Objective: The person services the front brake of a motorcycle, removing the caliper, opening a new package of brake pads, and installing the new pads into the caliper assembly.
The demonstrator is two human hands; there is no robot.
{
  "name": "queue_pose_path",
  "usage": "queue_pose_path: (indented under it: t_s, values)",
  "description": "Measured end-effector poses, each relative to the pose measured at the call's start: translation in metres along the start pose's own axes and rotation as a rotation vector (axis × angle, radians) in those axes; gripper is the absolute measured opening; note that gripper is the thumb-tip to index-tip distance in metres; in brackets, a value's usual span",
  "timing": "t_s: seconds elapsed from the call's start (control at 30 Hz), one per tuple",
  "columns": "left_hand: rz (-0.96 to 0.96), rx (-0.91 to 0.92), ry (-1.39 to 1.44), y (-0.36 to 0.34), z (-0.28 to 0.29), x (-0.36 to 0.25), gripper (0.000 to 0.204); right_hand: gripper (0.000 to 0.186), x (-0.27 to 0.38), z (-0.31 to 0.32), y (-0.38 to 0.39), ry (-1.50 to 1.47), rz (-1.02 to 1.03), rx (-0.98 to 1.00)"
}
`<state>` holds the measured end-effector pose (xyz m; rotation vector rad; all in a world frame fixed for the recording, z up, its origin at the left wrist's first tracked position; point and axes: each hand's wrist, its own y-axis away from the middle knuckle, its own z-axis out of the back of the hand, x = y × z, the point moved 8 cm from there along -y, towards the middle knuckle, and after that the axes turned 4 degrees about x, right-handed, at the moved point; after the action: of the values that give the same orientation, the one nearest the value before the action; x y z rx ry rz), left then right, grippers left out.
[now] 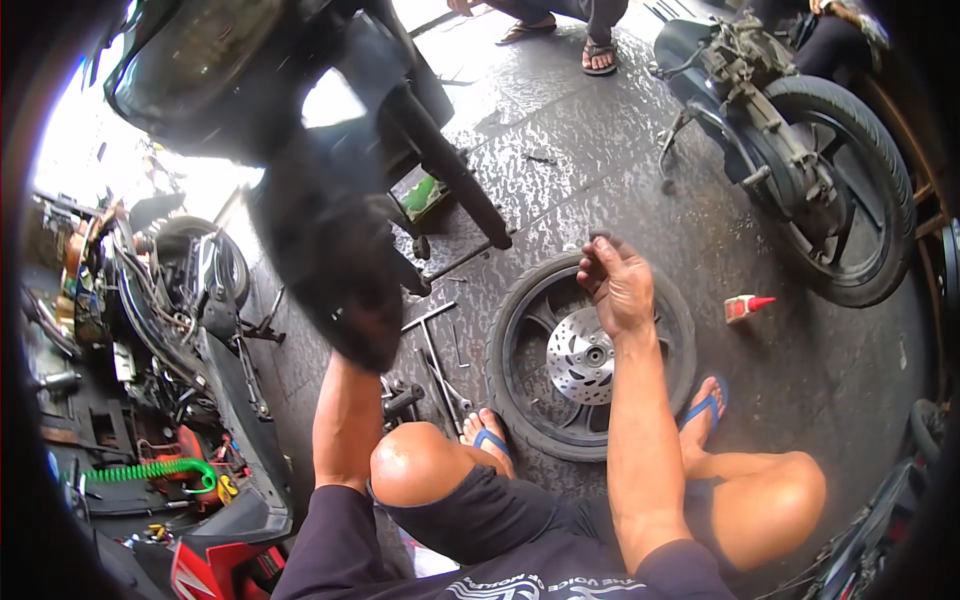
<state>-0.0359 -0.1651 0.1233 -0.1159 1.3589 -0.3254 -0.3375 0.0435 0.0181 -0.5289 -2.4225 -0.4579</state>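
Note:
My left hand is at the blurred black front fender of a motorbike; its fingers are hidden or smeared, so its grip is unclear. My right hand is raised over a wheel lying flat, thumb and fingers pinched around a small dark thing I cannot make out. The wheel has a perforated silver brake disc at its hub. Left of the wheel lie a T-handle wrench and other hand tools. The motorbike's bare fork leg stands above them, beside a green item.
A glue bottle with red cap stands right of the wheel. A motorbike fills the upper right; partly stripped bikes and parts crowd the left, with a green coiled hose. Another person's sandalled foot is at the top.

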Motion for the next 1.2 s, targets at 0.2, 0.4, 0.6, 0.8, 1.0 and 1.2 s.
queue_pose_path:
  t_s: [0.2,0.4,0.6,0.8,1.0,1.2]
  values:
    - [0.228,-0.353,0.151,-0.024,-0.013,0.053,0.012,0.020,0.000,0.003,-0.045,0.051,0.000,-0.007]
    - [0.030,-0.295,0.144,-0.035,-0.010,0.057,0.013,0.027,-0.021,-0.032,-0.104,0.179,-0.079,0.168]
    - [0.266,-0.092,0.433,-0.035,-0.004,0.098,0.025,0.029,-0.058,-0.055,-0.129,0.287,-0.151,0.461]
    - [0.393,-0.472,0.016,-0.017,-0.015,0.067,0.022,0.026,-0.091,-0.074,-0.133,0.164,-0.311,0.627]
    - [0.339,-0.469,0.045,-0.020,-0.010,0.063,0.027,0.028,-0.089,-0.098,-0.148,0.144,-0.319,0.852]
    - [0.398,-0.611,-0.023,-0.011,0.006,0.068,0.028,0.029,-0.099,-0.101,-0.153,0.120,-0.316,0.881]
